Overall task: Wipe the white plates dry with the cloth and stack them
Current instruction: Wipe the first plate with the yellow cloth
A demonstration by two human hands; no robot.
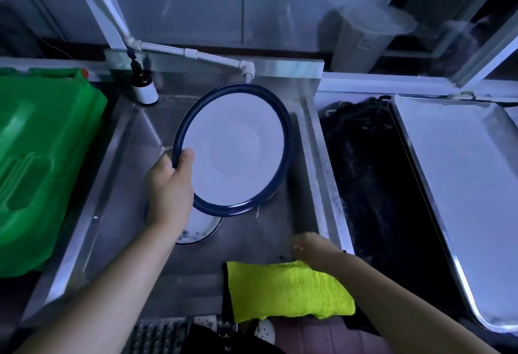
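1. Centre frame: the left hand (168, 185) grips the tilted white plate (235, 146) at its lower-left rim, thumb on top, over the sink (134, 213).
2. Lower right: the right hand (314, 250) is blurred, on the cloth (286, 289); I cannot tell whether its fingers have closed.
3. Bunch the cloth well, then wipe the face, rim and back.
4. A second plate (201, 230) lies beneath, a likely base for stacking.

The left hand (168, 185) is broad, with a thick thumb (185, 159) that ends in a rounded tip. Behind its wrist the left forearm (106, 283) is bare and plain, widening away from the hand to the picture's lower edge. The right hand (311, 250) is smeared by blur, so its fingers cannot be told apart. The right forearm (406, 306) behind it is likewise bare. Below the hands, between the arms, shows dark fabric (213, 338); whether it is clothing cannot be told.
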